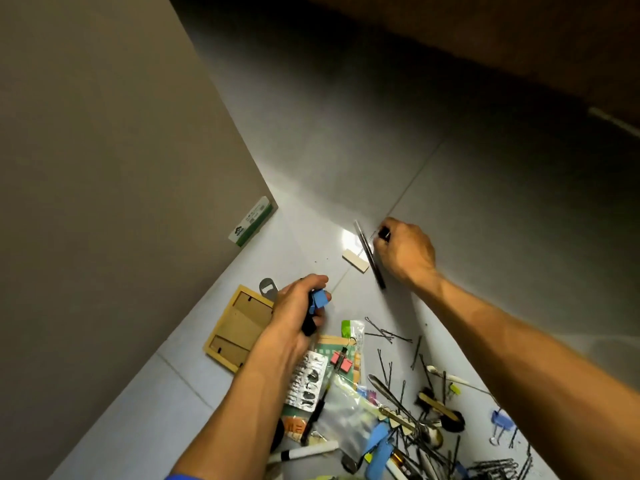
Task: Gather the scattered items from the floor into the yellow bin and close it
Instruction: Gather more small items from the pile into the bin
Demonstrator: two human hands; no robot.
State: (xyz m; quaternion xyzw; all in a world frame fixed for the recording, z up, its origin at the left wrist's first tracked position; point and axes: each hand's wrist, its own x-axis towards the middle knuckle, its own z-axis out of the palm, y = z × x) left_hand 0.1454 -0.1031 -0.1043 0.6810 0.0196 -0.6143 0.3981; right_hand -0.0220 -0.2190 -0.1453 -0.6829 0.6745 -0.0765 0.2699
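My left hand grips a blue clip together with a dark object, above a wooden picture frame lying face down on the floor. My right hand reaches further out and holds a long dark thin tool plus a small dark item at its fingertips. A pale eraser-like block lies just left of that tool. A metal bottle opener pokes out beside the frame. The yellow bin is not in view.
A heap of small things covers the near floor: a blister pack, red binder clip, clear bag, several bobby pins, white marker, blue binder clip. A green-white box stands against the wall on the left.
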